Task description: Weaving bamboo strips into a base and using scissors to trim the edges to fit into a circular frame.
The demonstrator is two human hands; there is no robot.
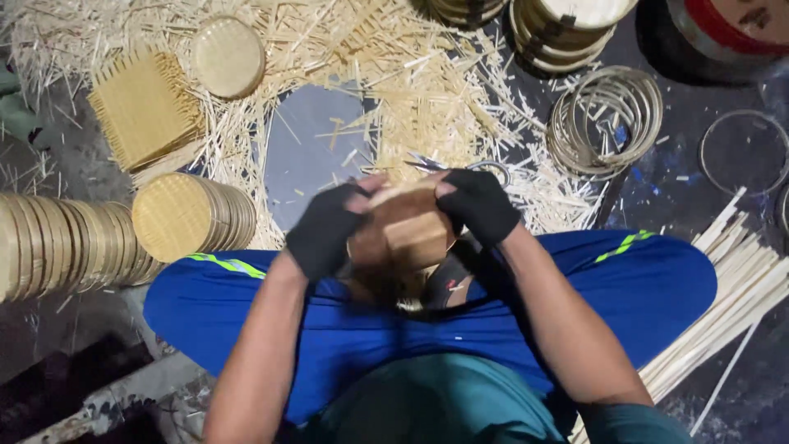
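Note:
My left hand and my right hand, both in black fingerless gloves, grip a round woven bamboo piece between them, held above my lap. The piece is blurred, so its exact shape is hard to tell. A pair of scissors lies on the floor just beyond my hands. My legs in blue shorts spread left and right under the hands.
Bamboo offcuts litter the floor ahead. Stacked round woven discs lie at left, a square woven mat and a single disc farther back. Bamboo rings are piled at right, long strips beside my right knee.

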